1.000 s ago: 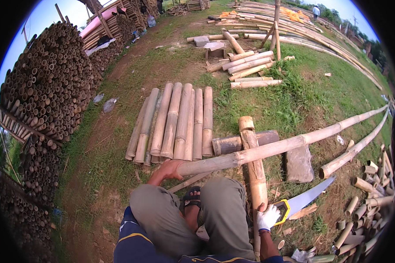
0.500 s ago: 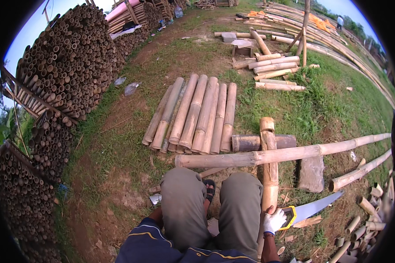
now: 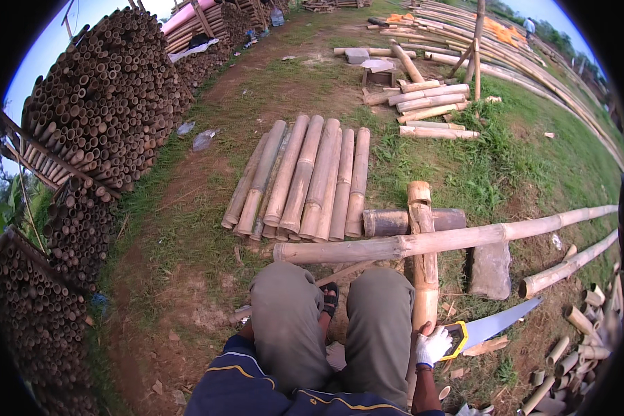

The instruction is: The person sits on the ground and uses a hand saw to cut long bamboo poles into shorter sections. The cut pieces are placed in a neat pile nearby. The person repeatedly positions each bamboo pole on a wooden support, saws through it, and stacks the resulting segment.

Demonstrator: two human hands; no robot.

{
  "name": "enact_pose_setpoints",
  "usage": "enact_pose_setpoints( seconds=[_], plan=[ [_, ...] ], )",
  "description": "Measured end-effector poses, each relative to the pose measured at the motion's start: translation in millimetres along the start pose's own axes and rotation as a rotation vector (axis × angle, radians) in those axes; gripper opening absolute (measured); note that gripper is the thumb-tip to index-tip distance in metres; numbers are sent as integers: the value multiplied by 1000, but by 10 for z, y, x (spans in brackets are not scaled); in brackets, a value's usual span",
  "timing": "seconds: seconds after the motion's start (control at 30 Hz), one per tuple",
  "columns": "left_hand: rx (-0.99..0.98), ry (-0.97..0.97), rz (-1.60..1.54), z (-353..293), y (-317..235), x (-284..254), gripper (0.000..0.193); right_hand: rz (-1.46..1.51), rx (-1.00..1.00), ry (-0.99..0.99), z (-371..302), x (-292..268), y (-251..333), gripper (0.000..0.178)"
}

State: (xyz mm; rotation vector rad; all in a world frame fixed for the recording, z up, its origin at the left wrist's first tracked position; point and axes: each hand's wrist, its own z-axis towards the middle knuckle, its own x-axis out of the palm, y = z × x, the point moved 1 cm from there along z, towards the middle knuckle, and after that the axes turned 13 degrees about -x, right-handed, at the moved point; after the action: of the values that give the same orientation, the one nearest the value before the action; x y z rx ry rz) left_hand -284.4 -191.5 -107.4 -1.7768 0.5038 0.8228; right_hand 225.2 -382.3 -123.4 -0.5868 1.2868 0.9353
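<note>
Holding a saw [image 3: 489, 329] lower right, the right hand [image 3: 435, 345] sat below a long uncut pole [image 3: 451, 242]; cut lengths [image 3: 302, 177] lay centre-frame, the left hand's state hidden.

Soft daylight falls from a pale sky [image 3: 48, 48], with fisheye bending toward the edges.

We can't see left hand: hidden behind left leg [image 3: 284, 326], 7 o'clock. Saw [image 3: 496, 324], between 4 and 5 o'clock: grip partly covered by gloved right hand [image 3: 433, 345]. Long bamboo pole [image 3: 451, 242]: far end cut off, 3 o'clock rim. Distant person [image 3: 529, 26], 2 o'clock: too small for us to tell.
</note>
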Motion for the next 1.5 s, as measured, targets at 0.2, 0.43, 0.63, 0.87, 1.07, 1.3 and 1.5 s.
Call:
enact_pose_setpoints(
  seconds=[0.2, 0.43, 0.63, 0.87, 1.07, 1.3, 1.5],
  plan=[
    [131, 107, 16, -99, -154, -166, 57, -12, 33, 54, 24, -72, -18, 45],
    [395, 323, 95, -83, -736, -727, 57, -27, -50, 17, 19, -7, -40, 47],
    [747, 317, 187, 276, -1690, -457, 57, -47, -24, 33, 52, 3, -83, 45],
    [925, 253, 329, 523, -2480, 164, 59, 29, -38, 37, 70, -22, -61, 50],
    [1176, 242, 225, 655, -2550, 597, 57, 39, -49, 56, 90, -75, 74, 47],
    [1159, 335, 254, 686, -2547, 587, 55, 18, -41, 70, -60, 313, -315, 54],
    [1182, 347, 227, 755, -2561, 684, 56, -35, -25, 84, 13, 79, -130, 50]
  ],
)
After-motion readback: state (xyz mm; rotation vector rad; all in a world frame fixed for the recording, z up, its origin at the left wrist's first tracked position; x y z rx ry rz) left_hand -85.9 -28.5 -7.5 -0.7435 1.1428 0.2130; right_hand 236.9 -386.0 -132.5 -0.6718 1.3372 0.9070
